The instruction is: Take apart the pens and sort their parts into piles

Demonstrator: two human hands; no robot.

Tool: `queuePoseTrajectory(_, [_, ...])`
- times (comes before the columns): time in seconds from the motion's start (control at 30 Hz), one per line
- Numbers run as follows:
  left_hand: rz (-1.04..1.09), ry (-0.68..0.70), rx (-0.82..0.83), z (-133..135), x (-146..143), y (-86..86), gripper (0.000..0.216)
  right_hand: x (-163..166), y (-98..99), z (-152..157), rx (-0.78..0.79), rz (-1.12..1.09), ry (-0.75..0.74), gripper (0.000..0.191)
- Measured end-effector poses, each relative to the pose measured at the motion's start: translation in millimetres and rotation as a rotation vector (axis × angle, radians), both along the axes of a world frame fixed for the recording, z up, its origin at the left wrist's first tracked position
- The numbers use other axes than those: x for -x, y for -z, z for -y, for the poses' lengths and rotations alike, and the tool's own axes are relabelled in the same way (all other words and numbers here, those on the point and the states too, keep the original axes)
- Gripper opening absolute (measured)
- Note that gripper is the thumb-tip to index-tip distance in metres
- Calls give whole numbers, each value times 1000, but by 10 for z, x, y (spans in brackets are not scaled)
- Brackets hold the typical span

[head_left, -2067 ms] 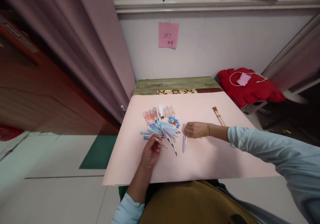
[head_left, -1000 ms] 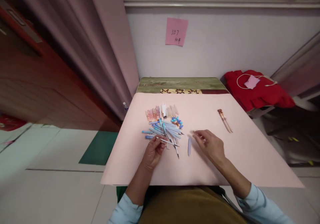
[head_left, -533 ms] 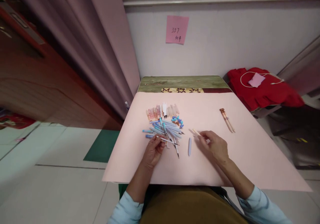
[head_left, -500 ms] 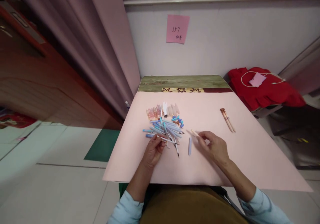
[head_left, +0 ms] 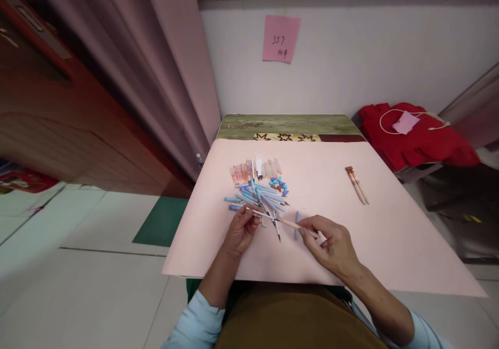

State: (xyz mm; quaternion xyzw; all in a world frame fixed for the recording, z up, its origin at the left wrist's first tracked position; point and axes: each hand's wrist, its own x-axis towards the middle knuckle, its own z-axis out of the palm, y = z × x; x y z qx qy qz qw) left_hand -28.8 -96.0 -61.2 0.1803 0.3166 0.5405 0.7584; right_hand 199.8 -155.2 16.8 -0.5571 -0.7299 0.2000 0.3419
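My left hand [head_left: 242, 229] pinches a white pen refill [head_left: 264, 214], its dark tip pointing right. In my right hand [head_left: 331, 242] is a beige pen barrel section [head_left: 291, 224], its narrow end meeting or nearly meeting the refill's tip. Under and behind the left hand lies a loose pile of blue pen parts and refills [head_left: 268, 195]. A single blue pen barrel [head_left: 298, 225] is partly hidden by the right hand. Just beyond the pile are small blue and brown caps [head_left: 278, 184], pinkish clear barrels [head_left: 241, 171], white refills [head_left: 259, 166] and beige barrel pieces [head_left: 272, 168].
Two brown-topped beige pens [head_left: 356, 185] lie at the right of the pink-covered table [head_left: 390, 245]. Red cloth [head_left: 421, 143] with a white cable sits beyond the table's right edge. A pink note [head_left: 281, 39] is stuck on the wall; a curtain [head_left: 171, 68] hangs at left.
My right hand has turned the beige barrel and brought it left and down to the refill's tip. My left hand keeps its pinch on the refill. The view has shifted slightly.
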Motion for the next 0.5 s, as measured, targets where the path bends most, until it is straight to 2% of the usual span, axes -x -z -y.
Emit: queuePoseTrajectory(0.5, [3, 3, -35, -3, 2, 35, 23, 48, 45, -45, 8, 32, 25, 17])
